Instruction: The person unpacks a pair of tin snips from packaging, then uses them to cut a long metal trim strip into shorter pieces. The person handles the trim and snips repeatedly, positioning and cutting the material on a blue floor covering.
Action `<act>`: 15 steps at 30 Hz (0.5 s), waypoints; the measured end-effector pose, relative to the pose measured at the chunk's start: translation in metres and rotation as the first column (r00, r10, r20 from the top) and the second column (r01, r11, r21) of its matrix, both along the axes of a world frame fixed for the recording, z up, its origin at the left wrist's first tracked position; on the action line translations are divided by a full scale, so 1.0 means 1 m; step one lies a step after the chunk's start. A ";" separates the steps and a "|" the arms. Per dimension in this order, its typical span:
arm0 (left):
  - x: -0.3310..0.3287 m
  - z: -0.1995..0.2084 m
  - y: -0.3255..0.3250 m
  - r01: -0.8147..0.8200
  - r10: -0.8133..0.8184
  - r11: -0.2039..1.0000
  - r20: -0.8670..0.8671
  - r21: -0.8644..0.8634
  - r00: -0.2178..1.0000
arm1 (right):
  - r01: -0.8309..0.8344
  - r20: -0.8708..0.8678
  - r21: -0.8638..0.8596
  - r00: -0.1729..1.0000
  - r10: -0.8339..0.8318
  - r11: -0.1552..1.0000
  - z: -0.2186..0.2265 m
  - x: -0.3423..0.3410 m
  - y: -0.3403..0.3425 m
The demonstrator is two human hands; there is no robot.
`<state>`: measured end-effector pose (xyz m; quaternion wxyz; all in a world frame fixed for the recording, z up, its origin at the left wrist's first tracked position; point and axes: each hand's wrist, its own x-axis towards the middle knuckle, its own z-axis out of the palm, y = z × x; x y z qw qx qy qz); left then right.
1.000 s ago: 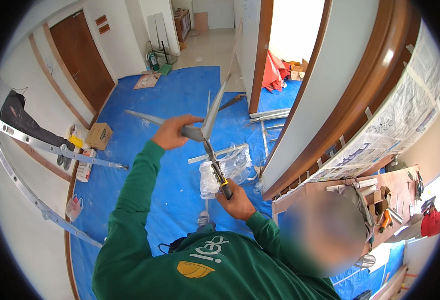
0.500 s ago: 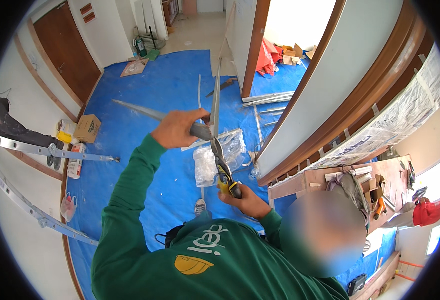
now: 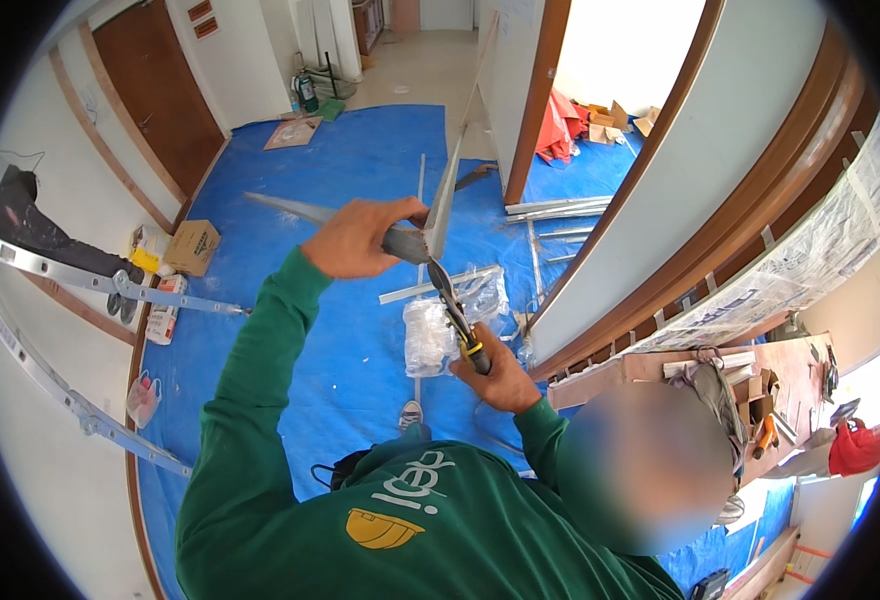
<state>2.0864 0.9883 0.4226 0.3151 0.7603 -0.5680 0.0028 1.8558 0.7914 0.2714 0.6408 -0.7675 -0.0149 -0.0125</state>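
Note:
My left hand is closed around a long grey metal strip bent into a V. One leg points up and right, the other runs out to the left. My right hand grips the yellow and black handles of tin snips. Their blades reach up to the strip just beside my left hand's fingers. Both hands are raised in front of my green sleeves, high above the floor.
A blue tarp covers the floor, with loose metal strips, a plastic-wrapped bundle and a cardboard box on it. An aluminium ladder stands at left. A door frame and a cluttered workbench are at right.
The strip's upper leg has tilted from nearly upright to lean right. My right hand and the snips have moved up a little toward the strip.

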 end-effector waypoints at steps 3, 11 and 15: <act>0.002 0.004 0.001 -0.020 0.019 1.000 0.036 0.020 0.999 | 0.019 0.073 -0.026 0.997 -0.017 0.999 0.007 0.005 0.001; -0.001 0.001 -0.005 -0.061 0.063 0.996 -0.034 0.061 0.997 | 0.028 -0.162 0.110 0.987 -0.009 0.994 0.025 -0.019 0.021; -0.003 -0.005 -0.013 -0.055 0.059 0.997 -0.073 0.054 0.996 | 0.199 -0.104 0.099 0.976 -0.189 0.975 0.010 -0.027 0.034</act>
